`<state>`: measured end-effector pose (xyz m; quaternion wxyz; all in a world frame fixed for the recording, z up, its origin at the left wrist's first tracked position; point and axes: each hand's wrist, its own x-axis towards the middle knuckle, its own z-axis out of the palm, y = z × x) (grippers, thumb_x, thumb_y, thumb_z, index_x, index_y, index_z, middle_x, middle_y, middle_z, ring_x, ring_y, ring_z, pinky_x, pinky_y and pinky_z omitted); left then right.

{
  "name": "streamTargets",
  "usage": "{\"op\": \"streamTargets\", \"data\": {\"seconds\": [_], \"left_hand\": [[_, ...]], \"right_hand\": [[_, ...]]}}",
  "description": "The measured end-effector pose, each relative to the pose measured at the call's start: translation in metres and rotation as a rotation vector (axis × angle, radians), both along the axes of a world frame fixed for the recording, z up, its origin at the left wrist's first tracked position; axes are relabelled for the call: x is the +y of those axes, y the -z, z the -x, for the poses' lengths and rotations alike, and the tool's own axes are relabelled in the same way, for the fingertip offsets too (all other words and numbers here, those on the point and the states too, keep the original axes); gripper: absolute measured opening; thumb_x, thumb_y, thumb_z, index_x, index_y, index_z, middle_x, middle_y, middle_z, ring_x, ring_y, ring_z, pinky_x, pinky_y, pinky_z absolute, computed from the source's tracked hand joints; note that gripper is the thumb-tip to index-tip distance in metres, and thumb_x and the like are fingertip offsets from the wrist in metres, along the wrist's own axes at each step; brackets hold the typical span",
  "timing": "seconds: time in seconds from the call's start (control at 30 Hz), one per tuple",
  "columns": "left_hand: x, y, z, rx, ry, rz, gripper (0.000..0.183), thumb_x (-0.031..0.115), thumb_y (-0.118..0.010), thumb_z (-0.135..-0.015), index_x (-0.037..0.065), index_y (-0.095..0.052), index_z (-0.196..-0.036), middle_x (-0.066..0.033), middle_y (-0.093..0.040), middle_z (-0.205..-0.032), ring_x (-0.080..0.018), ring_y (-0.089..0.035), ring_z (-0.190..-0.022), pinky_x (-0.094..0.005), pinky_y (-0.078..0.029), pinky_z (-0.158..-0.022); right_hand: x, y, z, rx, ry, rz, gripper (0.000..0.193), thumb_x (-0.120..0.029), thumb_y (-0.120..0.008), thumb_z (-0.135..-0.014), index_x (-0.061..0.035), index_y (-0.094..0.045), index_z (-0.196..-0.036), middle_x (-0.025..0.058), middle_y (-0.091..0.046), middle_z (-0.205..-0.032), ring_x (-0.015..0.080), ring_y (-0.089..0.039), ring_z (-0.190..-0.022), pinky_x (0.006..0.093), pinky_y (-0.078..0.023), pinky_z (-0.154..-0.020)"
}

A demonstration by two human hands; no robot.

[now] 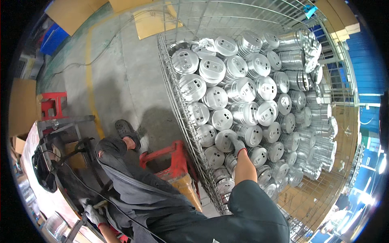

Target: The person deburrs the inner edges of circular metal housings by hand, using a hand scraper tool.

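Note:
My right hand, in a grey-white glove with a red cuff, reaches into a large wire cage. Its fingers are closed over the right edge of a round silver metal cover, which lies among stacks of similar covers. These stacked covers have small dark and light rectangular openings in their faces. Low at the left, my gloved left hand is beside the edge of a worktable. A tan strip shows next to its fingers; whether the hand grips anything is unclear.
A red plastic stool with a brown cardboard piece stands between my legs and the cage. Another red stool is at the left. A black cable crosses my lap. Flat cardboard lies on the floor beyond.

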<state>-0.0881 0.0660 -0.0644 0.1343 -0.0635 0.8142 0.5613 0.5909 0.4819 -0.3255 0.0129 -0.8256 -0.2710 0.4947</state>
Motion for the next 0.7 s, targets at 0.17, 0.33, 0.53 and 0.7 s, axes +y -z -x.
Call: {"op": "streamTargets", "data": {"seconds": [0.17, 0.33, 0.53, 0.7], "left_hand": [[0.033, -0.009, -0.009, -0.016, -0.060, 0.001, 0.040, 0.031, -0.063, -0.094, 0.008, -0.066, -0.127, -0.0068, -0.067, -0.111, -0.0193, -0.064, -0.083, -0.0311, -0.054, -0.064], [0.016, 0.000, 0.009, -0.074, 0.028, 0.096, 0.051, 0.027, -0.052, -0.099, 0.005, -0.051, -0.145, -0.0096, -0.060, -0.134, -0.0264, -0.058, -0.117, -0.0404, -0.048, -0.103], [-0.008, 0.028, 0.037, -0.037, 0.154, 0.207, 0.049, 0.025, -0.044, -0.101, 0.006, -0.054, -0.145, -0.0098, -0.062, -0.132, -0.0264, -0.060, -0.111, -0.0389, -0.048, -0.100], [-0.025, 0.027, 0.049, 0.001, 0.142, 0.198, 0.047, 0.025, -0.045, -0.101, 0.005, -0.057, -0.142, -0.0100, -0.063, -0.134, -0.0262, -0.060, -0.112, -0.0386, -0.049, -0.098]], "right_hand": [[-0.002, -0.020, -0.006, -0.088, 0.017, 0.083, 0.123, -0.072, -0.080, -0.069, 0.0137, -0.041, -0.148, 0.0256, -0.053, -0.148, 0.0391, -0.055, -0.135, 0.0405, -0.048, -0.108], [-0.002, -0.043, 0.009, -0.122, -0.052, -0.043, 0.118, -0.070, -0.082, -0.066, 0.0129, -0.048, -0.143, 0.0298, -0.057, -0.142, 0.0378, -0.057, -0.132, 0.0402, -0.048, -0.106], [-0.011, -0.033, 0.011, -0.164, 0.099, -0.146, 0.108, -0.064, -0.084, -0.066, 0.0127, -0.055, -0.137, 0.0307, -0.061, -0.137, 0.0365, -0.060, -0.129, 0.0397, -0.048, -0.105], [-0.008, -0.066, 0.051, -0.055, 0.089, -0.229, 0.097, -0.055, -0.086, -0.070, 0.0039, -0.056, -0.140, 0.0263, -0.063, -0.135, 0.0343, -0.062, -0.126, 0.0394, -0.049, -0.104]]}}
